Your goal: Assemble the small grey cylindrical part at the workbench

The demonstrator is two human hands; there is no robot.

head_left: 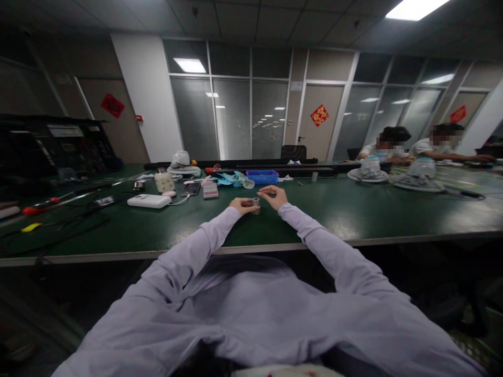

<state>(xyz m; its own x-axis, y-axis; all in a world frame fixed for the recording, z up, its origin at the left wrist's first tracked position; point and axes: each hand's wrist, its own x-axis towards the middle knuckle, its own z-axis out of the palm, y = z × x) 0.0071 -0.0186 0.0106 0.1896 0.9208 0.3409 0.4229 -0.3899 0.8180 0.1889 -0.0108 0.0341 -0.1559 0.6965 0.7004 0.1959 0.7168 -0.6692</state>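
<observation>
A small grey metal cylinder [256,201] stands upright on the green tabletop in front of me. My left hand [243,206] is closed around its left side, thumb and fingers touching it. Just to the right and slightly above it, my right hand [275,197] is held with thumb and forefinger brought together in a pinch near the cylinder's top. Whatever is between those fingertips, if anything, is too small to make out.
Behind my hands lie a blue plastic tray [262,176] and light-blue gloves [231,179]. To the left are a white power bank [149,201] with a cable and a patterned jar [164,180]. Another small cylinder [315,177] stands right. Two people sit beyond white fans [368,170].
</observation>
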